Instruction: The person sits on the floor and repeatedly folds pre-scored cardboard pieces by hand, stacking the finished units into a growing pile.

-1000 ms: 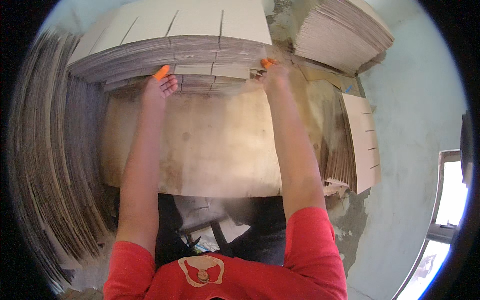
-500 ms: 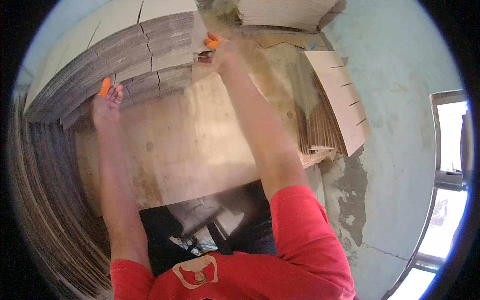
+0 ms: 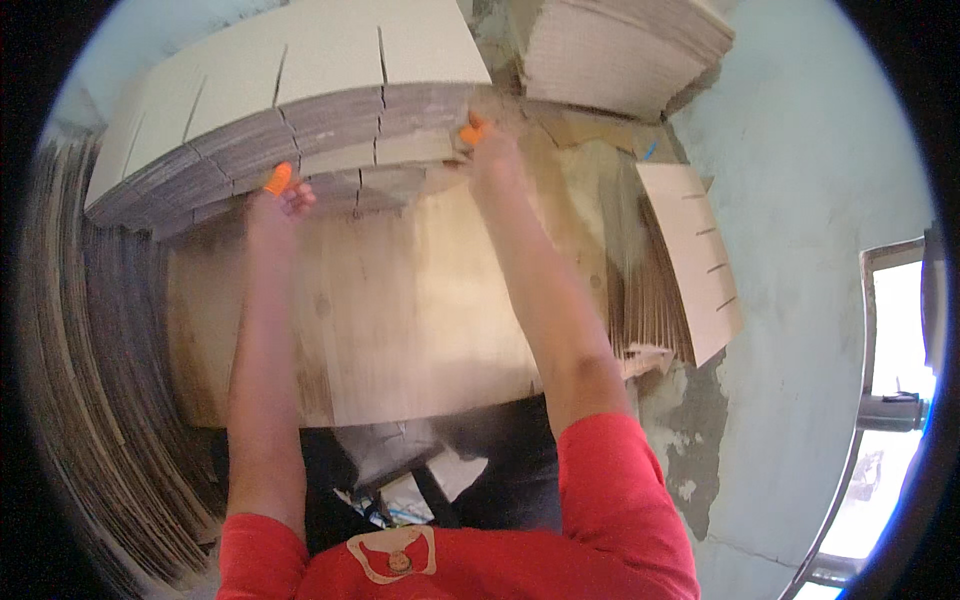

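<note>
A tall stack of slotted grey-white cardboard sheets [image 3: 330, 60] stands at the far left of the table. Along its front, low down, runs a paler slotted cardboard sheet [image 3: 335, 157]. At the right end of that sheet my right hand [image 3: 482, 142] is closed on its edge, blurred, with orange finger covers showing. My left hand [image 3: 285, 196] is palm up at the front of the stack. Its orange-covered digit stands apart from the loosely curled fingers, and I see nothing held there.
The wooden tabletop [image 3: 370, 320] lies between my forearms. More slotted cardboard [image 3: 690, 255] leans at the right, and a pale stack [image 3: 610, 60] stands at the back. Dark layered sheets [image 3: 90, 380] fill the left side. A worn wall [image 3: 790, 200] and a window [image 3: 895, 320] are at right.
The view has shifted, so the stack and table appear farther right and lower. My left fingers are more curled. My right hand stays by the stack's right end.
</note>
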Demonstrator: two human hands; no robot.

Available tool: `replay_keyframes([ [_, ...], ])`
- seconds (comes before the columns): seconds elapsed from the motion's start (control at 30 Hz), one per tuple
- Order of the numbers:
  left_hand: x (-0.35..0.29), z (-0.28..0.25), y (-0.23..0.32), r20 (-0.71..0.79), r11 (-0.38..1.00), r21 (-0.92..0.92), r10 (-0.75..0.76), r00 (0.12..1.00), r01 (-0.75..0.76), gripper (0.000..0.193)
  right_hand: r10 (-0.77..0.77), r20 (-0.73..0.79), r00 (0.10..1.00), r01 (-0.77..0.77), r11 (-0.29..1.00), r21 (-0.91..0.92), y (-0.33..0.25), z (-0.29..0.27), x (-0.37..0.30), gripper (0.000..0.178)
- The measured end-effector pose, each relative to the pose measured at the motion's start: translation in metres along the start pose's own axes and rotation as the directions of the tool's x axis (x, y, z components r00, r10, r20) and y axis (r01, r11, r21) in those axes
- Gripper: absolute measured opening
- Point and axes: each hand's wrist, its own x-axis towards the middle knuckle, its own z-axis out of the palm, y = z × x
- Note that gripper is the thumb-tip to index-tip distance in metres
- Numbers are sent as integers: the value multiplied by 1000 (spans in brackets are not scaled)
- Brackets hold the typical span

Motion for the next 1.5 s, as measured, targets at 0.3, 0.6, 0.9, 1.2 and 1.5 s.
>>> replay_keyframes([
  [0.3,-61,43,-53,357,944,316,-212,910,96,39,-241,59,969,249,942,-226,-34,-105,34,44],
  [0.6,-110,282,-15,614,824,215,303,728,-524,101,-789,-108,605,420,432,-798,-154,-234,23,64],
  [0.9,5,389,-4,418,668,536,321,850,-516,77,-540,-155,827,412,771,-486,-268,-292,83,70],
  [1.2,25,431,-46,434,869,253,291,852,-426,101,-442,109,890,442,896,26,-293,-317,187,70],
  [1.5,49,428,-60,419,869,208,335,844,-449,51,-394,183,901,414,906,-90,-299,-279,202,69],
])
